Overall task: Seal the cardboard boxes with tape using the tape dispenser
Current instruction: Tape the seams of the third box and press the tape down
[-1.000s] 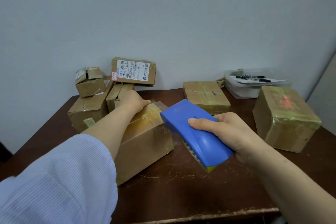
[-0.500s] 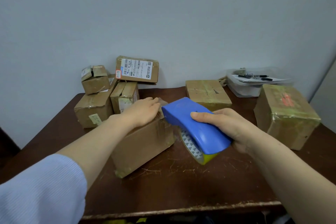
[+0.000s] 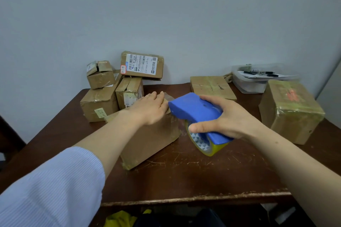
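**Worktop holdings: one box under my palm, dispenser in hand**

1. Left grip [image 3: 149, 110]: fingers straight and close together, with the palm laid flat on top of the cardboard box [image 3: 153, 140]. A pale blue sleeve [image 3: 51, 190] covers my upper forearm.
2. Cardboard box: brown and closed. It lies askew in the middle of the worktop [image 3: 184, 177], with one corner turned towards the near edge. Worn tape shows at its corners.
3. Right grip [image 3: 230, 121]: curled round the blue tape dispenser [image 3: 193, 108], thumb on the near side and fingers over the far side.
4. Tape dispenser: held just right of the cardboard box. Its front end is at the box's top edge, beside my left fingertips, though I cannot tell whether it touches the cardboard. The yellowish tape roll [image 3: 206, 146] shows beneath its rear end, low over the worktop.
5. Far left corner: a wide box [image 3: 99, 105] with a small box [image 3: 100, 76] on top. An upright box [image 3: 130, 91] stands just beside them, and a labelled box [image 3: 142, 64] rests above it against the wall.
6. Far edge, middle: a flat taped box [image 3: 210, 85].
7. Far right corner: a clear plastic tub [image 3: 249, 84] with papers and black pens [image 3: 262, 73] on top.
8. Right edge: a large wrapped box [image 3: 291, 110] with glossy greenish tape and a red mark on its top face.
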### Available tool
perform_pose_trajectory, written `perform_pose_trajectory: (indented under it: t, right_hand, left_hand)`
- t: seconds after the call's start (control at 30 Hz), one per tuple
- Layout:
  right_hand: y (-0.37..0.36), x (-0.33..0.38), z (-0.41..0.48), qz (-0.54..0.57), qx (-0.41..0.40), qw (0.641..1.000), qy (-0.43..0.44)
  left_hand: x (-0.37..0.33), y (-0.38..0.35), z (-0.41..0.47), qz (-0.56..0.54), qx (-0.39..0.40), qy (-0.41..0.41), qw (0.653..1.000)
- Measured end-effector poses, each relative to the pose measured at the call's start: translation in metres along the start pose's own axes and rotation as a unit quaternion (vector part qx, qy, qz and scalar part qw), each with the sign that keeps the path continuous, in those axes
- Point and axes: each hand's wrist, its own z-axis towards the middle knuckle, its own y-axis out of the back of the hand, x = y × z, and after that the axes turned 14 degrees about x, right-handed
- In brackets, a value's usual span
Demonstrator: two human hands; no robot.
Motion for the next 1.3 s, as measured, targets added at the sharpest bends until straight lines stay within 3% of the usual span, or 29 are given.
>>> perform_pose_trajectory:
  t: [0.27,0.43,0.6,0.9,1.13,1.3]
  right_hand:
    - [-0.006,0.006,-0.004,-0.162,0.042,0.985,-0.050]
    - [-0.007,-0.002,-0.008,-0.180,0.022,0.983,-0.041]
    - [0.005,-0.017,-0.031,-0.153,0.048,0.986,-0.051]
    - [0.020,0.004,-0.022,-0.219,0.102,0.968,-0.064]
    - [0.030,0.050,0.011,-0.272,0.149,0.947,-0.086]
    - [0.006,0.048,0.032,-0.360,0.221,0.896,-0.136]
  left_hand:
    - [-0.004,-0.003,-0.004,0.015,-0.013,0.011,1.000]
    - [-0.002,-0.003,-0.004,0.012,-0.014,0.004,1.000]
    - [-0.003,-0.002,-0.007,0.011,-0.013,-0.003,1.000]
    - [-0.011,0.000,-0.014,0.009,-0.015,0.006,1.000]
    - [-0.010,0.000,-0.013,0.004,-0.020,0.006,1.000]
    - [-0.008,0.000,-0.013,0.001,-0.022,0.006,1.000]
